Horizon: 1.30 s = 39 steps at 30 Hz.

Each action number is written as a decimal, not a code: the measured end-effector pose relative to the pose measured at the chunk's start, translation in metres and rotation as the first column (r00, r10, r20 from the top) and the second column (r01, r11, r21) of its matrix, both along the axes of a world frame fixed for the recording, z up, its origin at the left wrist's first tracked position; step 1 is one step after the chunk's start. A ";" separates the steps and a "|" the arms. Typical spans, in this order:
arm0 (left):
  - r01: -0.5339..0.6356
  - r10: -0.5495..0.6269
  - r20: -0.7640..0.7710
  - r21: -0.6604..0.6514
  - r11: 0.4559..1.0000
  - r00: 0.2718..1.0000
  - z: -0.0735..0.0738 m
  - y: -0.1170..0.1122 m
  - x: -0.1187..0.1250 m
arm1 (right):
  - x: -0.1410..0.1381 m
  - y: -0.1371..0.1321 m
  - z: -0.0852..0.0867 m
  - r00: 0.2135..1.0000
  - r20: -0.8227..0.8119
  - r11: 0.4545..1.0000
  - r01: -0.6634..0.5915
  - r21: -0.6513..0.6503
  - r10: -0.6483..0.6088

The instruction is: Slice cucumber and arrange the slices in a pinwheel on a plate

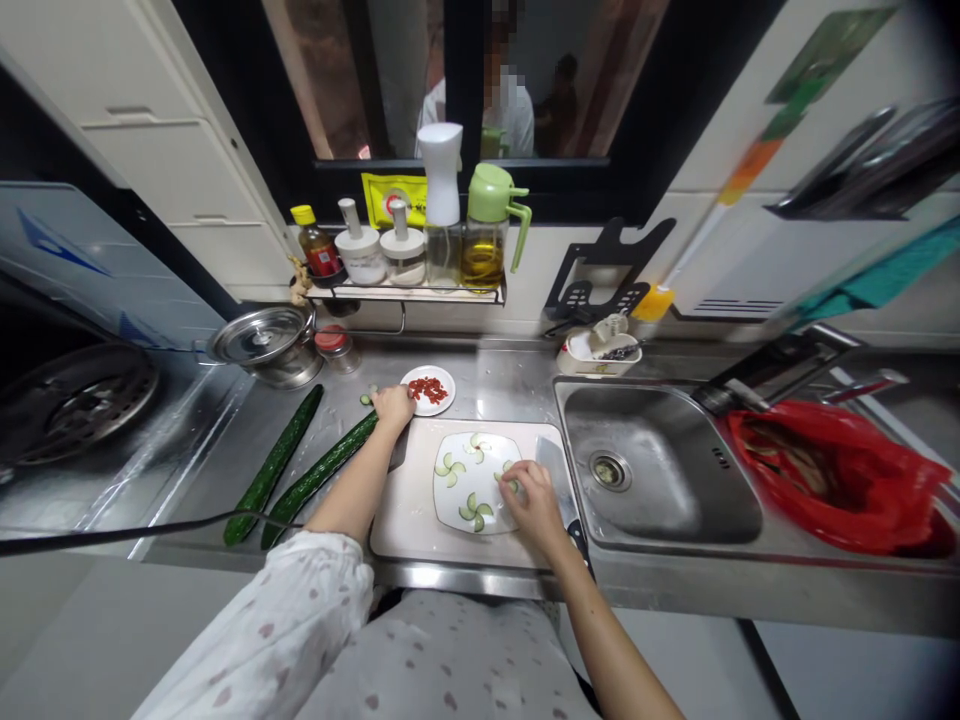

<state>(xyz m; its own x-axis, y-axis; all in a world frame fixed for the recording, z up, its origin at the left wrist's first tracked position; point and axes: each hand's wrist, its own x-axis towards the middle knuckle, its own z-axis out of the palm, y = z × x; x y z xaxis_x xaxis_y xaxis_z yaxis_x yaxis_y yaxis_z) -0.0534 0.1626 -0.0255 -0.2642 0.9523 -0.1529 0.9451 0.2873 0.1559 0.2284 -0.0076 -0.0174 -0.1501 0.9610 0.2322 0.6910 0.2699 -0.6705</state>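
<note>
On the cutting board [405, 535] sits a white square plate [454, 515] with thin cucumber slices [475, 512] laid out in pinwheels. My right hand [534, 503] is at the plate's right side, thumb and forefinger pinched on a cucumber slice there; its fingers partly cover this group of slices. My left hand [393, 408] reaches to the rim of a small white dish [449, 401] of red goji berries [427, 390]. Its fingers are curled together, and whatever they hold is hidden. Just below it lies the end of a whole cucumber [322, 478].
A knife [577, 540] lies along the board's right edge, beside the sink [660, 470]. Another cucumber [276, 465] lies at left, near a lidded steel pot [266, 345]. Behind stands a seasoning rack [420, 293]; a red plastic bag [832, 490] fills the far right.
</note>
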 end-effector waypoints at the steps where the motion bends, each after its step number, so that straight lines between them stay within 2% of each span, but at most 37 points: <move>1: 0.003 -0.003 -0.005 -0.002 1.000 1.000 -0.001 0.001 0.001 | 0.000 -0.002 0.001 1.000 -0.001 1.000 0.001 0.000 -0.001; 16: 0.032 -0.030 -0.090 0.022 0.999 0.996 -0.018 0.008 0.002 | 0.003 -0.014 0.006 1.000 -0.007 1.000 0.000 -0.008 0.000; 23: 0.035 -0.033 -0.069 0.037 0.999 0.997 -0.020 0.006 0.001 | 0.004 -0.018 0.009 1.000 -0.016 1.000 -0.006 -0.008 0.006; 26: -0.018 0.019 -0.024 0.062 0.998 1.000 -0.015 0.003 0.001 | 0.005 -0.020 0.008 1.000 -0.016 1.000 0.001 -0.010 -0.001; 29: -0.134 0.123 0.120 0.090 0.987 0.985 -0.008 -0.003 0.003 | 0.005 -0.020 0.005 1.000 -0.018 1.000 0.007 -0.011 -0.007; 31: -0.203 0.168 0.295 0.092 0.975 0.941 -0.004 -0.009 0.006 | 0.004 -0.019 0.004 1.000 -0.022 1.000 0.008 -0.014 -0.008; 33: -0.244 0.169 0.502 0.085 0.966 0.848 -0.002 -0.016 0.010 | 0.003 -0.018 0.003 1.000 -0.029 1.000 0.011 -0.014 -0.011; 36: -0.270 0.089 0.766 0.114 0.956 0.637 -0.001 -0.025 0.020 | 0.000 -0.015 0.005 0.999 -0.043 1.000 0.009 -0.002 -0.009; 39: -0.281 -0.009 0.909 0.138 0.950 0.417 0.002 -0.034 0.029 | -0.001 -0.011 0.007 0.999 -0.051 1.000 0.002 0.009 -0.002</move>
<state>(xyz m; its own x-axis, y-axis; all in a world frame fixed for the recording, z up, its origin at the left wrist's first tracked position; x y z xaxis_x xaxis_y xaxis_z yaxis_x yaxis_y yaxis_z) -0.0241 0.1290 -0.0231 -0.2451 0.9546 -0.1691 0.1783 0.2159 0.9600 0.2271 -0.0185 -0.0103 -0.1360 0.9591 0.2483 0.6567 0.2750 -0.7023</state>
